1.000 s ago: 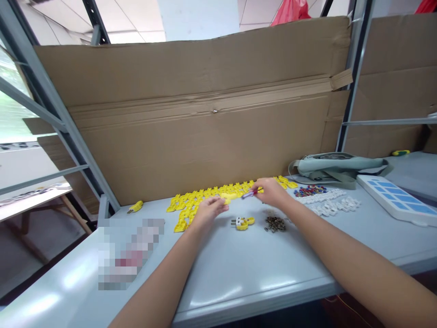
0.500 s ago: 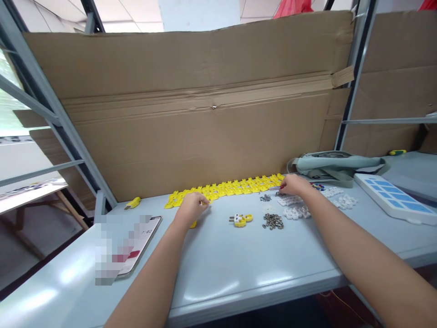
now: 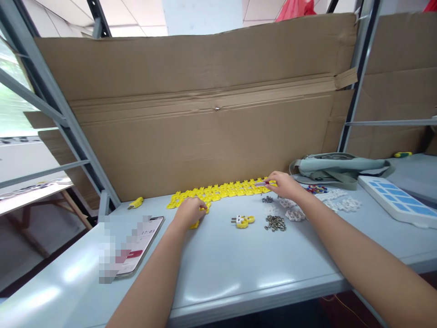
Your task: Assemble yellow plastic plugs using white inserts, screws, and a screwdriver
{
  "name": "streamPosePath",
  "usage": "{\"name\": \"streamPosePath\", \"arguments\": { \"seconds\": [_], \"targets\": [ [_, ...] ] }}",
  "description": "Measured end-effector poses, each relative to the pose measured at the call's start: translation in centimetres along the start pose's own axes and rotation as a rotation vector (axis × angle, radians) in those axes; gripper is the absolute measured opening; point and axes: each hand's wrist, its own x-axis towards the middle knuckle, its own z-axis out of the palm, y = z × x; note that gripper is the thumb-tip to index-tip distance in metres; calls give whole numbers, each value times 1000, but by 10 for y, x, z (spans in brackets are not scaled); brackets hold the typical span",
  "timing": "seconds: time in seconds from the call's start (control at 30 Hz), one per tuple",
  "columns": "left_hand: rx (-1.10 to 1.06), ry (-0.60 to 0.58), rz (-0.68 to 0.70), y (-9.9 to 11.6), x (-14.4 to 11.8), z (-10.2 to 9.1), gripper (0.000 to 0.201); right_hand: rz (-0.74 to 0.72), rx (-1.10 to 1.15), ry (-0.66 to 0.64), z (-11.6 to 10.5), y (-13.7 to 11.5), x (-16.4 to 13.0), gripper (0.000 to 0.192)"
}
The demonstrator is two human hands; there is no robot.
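Note:
My left hand [image 3: 193,212] is closed, its fingertips against a yellow plug shell [image 3: 208,207]. Another yellow piece [image 3: 194,225] shows under its palm side. My right hand [image 3: 280,184] pinches a thin tool with a silvery shaft [image 3: 261,183], held over the right end of a long row of yellow plug shells [image 3: 225,190]. In front of the hands lies a plug [image 3: 243,221] with a yellow shell, a white insert and metal pins. Close to my right wrist are small screws [image 3: 267,199], a heap of metal parts [image 3: 275,223] and white plastic inserts [image 3: 295,214].
A phone [image 3: 145,246] and a yellow plug [image 3: 135,203] lie at left. To the right are small red and blue parts [image 3: 316,189], more white pieces [image 3: 348,203], a grey-green bag [image 3: 341,166] and a blue-and-white case [image 3: 396,197]. A cardboard wall [image 3: 205,146] closes the back.
My right hand has moved left from beside the white inserts to the end of the yellow row, bringing the thin tool. A yellow shell now shows at my left fingertips.

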Motion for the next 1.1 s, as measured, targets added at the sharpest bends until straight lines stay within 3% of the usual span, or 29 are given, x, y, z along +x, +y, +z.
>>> {"name": "streamPosePath", "arguments": {
  "seconds": [0.1,0.2,0.3,0.4,0.53,0.73,1.1],
  "targets": [
    [-4,15,5,1,0,2,17,-65,178,84,3,-15,-1,17],
    [-21,77,21,11,0,3,25,-59,514,103,4,-36,-5,17],
    [-184,146,95,32,-4,5,31,-103,949,23,5,-56,-11,40],
    [-403,6,211,55,-13,13,35,-122,1195,-32,8,-69,-14,55],
    [-497,-184,335,71,-23,29,49,-108,1247,-28,19,-77,-16,40],
    [-530,-239,376,69,-20,36,35,-88,1262,24,31,-85,-19,38],
    [-505,-328,357,68,-17,36,39,-159,1199,38,28,-91,-25,36]
  ]
}}
